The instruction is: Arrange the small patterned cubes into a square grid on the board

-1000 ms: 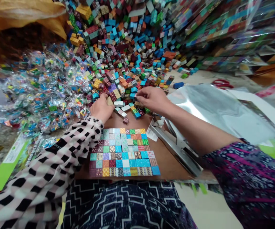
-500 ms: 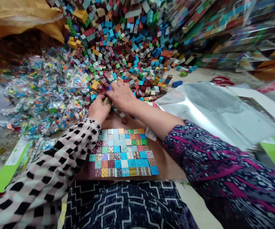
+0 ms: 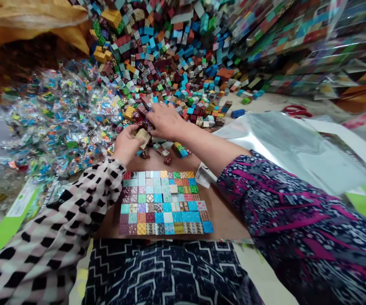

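My left hand (image 3: 127, 144) pinches a tan patterned block (image 3: 143, 136) between thumb and fingers at the near edge of the block pile. Close beside it, my right hand (image 3: 165, 120) reaches over the pile (image 3: 170, 80) of small patterned blocks, back of the hand up. Its fingers bend down among the blocks, and the tips are hidden, so I cannot tell what they hold. In front of me lies a flat rectangle of patterned blocks (image 3: 167, 203) set in rows on a brown board (image 3: 224, 216). A few loose blocks (image 3: 180, 149) rest between the rectangle and the pile.
Small clear packets (image 3: 65, 110) with colourful contents heap up on the left, beside a yellow sack (image 3: 37, 21). Clear plastic sheets (image 3: 291, 148) lie on the right, with red-handled scissors (image 3: 297, 111) behind them. Bagged block sets (image 3: 300, 46) are stacked at the back right.
My left hand has shifted slightly left, and the tan block in it shows more fully. The right hand has moved a little up and right, and loose blocks under its wrist have come into view.
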A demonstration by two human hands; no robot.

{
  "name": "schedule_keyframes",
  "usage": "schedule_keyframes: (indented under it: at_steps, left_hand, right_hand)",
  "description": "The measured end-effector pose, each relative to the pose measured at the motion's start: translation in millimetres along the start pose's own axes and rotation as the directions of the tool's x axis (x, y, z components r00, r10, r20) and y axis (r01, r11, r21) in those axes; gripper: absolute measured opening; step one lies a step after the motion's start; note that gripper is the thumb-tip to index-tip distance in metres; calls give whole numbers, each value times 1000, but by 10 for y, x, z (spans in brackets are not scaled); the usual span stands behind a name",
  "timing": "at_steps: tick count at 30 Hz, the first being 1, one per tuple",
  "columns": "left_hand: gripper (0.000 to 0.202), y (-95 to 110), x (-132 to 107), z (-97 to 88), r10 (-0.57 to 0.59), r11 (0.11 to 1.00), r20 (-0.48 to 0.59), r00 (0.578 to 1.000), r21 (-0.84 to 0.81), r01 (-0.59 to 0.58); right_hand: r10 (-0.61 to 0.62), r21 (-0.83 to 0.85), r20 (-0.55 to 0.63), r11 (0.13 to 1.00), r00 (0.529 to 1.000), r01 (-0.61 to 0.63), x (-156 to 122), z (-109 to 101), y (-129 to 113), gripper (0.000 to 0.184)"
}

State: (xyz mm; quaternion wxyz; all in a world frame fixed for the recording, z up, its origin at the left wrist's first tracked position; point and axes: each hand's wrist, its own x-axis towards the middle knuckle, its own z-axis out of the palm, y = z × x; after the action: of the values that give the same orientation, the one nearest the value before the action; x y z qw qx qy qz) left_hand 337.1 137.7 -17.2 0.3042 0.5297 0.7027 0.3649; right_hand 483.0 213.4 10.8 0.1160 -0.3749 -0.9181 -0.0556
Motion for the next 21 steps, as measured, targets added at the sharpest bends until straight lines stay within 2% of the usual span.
schedule_keyframes:
  at_steps: [4,7,9,11,15,21]
  left_hand:
    - [66,57,-136,-157,-96,980,54,994,-171,104]
    - [79,103,-227,-274,-129,933,109,986,-322,158]
    - [81,131,-274,-338,-117,921,143,983,-356,161]
    - [71,154,-309,-388,-109,917,232,967,-353,188]
    - [38,175,-356,-446,-114,904,427,897,-329,272]
    - [32,248,-387,-432,-128,888,577,807,-295,352]
  right_hand:
    - [8,109,-44,994,999,-3,-207,-98,52,32]
    - [-94,168,-65,980,993,104,-375,-151,83,33]
    - [-167,225,-44,959,985,173,-456,-160,89,35]
    - [-206,310,-13,930,978,200,-512,-159,74,36]
    - [-237,436,8,875,972,210,-599,-180,1,36]
    - [-287,489,-29,831,957,264,-779,-258,-61,35]
